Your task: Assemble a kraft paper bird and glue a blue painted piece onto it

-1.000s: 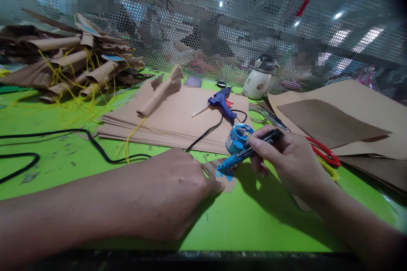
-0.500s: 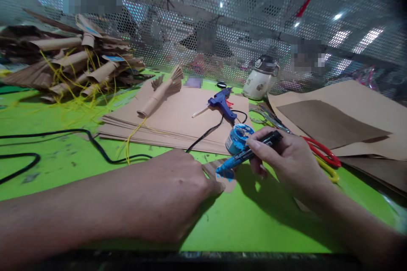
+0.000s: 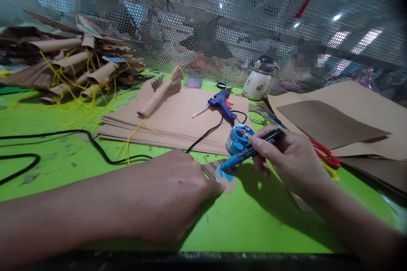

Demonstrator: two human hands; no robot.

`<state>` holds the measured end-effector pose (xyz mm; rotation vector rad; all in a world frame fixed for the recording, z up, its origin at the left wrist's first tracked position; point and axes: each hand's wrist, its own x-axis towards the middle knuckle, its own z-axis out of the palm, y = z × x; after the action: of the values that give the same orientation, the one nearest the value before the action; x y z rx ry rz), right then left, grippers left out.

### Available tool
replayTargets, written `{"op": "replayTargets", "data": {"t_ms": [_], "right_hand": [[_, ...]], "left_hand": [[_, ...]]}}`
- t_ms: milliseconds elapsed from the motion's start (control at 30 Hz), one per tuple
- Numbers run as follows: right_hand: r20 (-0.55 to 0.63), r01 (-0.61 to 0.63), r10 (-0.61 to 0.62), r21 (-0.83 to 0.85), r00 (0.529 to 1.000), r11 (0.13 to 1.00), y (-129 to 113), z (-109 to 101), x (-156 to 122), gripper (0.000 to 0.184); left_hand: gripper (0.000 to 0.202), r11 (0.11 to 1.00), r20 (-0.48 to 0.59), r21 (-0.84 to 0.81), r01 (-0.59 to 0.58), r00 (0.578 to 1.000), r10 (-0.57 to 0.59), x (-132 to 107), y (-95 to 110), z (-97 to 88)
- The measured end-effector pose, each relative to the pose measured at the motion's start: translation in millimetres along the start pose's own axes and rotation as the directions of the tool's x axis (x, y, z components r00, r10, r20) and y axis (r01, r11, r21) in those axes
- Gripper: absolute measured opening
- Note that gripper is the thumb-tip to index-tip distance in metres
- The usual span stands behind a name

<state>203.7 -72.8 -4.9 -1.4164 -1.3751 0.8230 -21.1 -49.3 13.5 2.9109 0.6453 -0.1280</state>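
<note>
In my right hand (image 3: 286,152) is a black marker pen (image 3: 254,146), its lower half coated in blue paint. The pen's blue end touches a small brown paper cutout (image 3: 229,185) with a rounded end and fresh blue patches. My left hand (image 3: 181,194), fingers curled and closed, grips or presses the cutout's near edge against the green table; its fingertips are partly hidden. Just behind the pen stands an open jar of blue paint (image 3: 233,144), its rim smeared with paint.
Behind lies a stack of brown paper (image 3: 190,129) bearing a blue glue gun (image 3: 222,103) and a rolled paper figure (image 3: 155,97). Paper figures with yellow strings (image 3: 101,72) pile up at left. Scissors with red handles (image 3: 326,152), paper sheets (image 3: 330,120) and a white bottle (image 3: 259,80) are at right.
My right hand and the pen have shifted slightly right, and the pen's tip has moved a little up and right on the cutout. More of the blue paint shows. My left hand stays put.
</note>
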Motion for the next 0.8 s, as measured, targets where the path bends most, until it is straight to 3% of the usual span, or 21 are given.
{"op": "replayTargets", "data": {"t_ms": [267, 500, 800], "right_hand": [[-0.046, 0.036, -0.035, 0.023, 0.998, 0.999, -2, -1, -2, 0.022], [0.143, 0.089, -0.089, 0.005, 0.986, 0.996, 8, -4, 4, 0.024], [0.058, 0.077, -0.073, -0.07, 0.996, 0.995, 4, -5, 4, 0.024]], "left_hand": [[0.036, 1.0, 0.025, -0.014, -0.019, 0.999, 0.02, 1, -1, -2.8], [0.034, 1.0, 0.04, -0.006, 0.01, 0.999, -0.01, 2, 0, -2.2], [0.039, 1.0, 0.001, -0.011, -0.008, 1.0, 0.008, 2, -1, -4.9]]}}
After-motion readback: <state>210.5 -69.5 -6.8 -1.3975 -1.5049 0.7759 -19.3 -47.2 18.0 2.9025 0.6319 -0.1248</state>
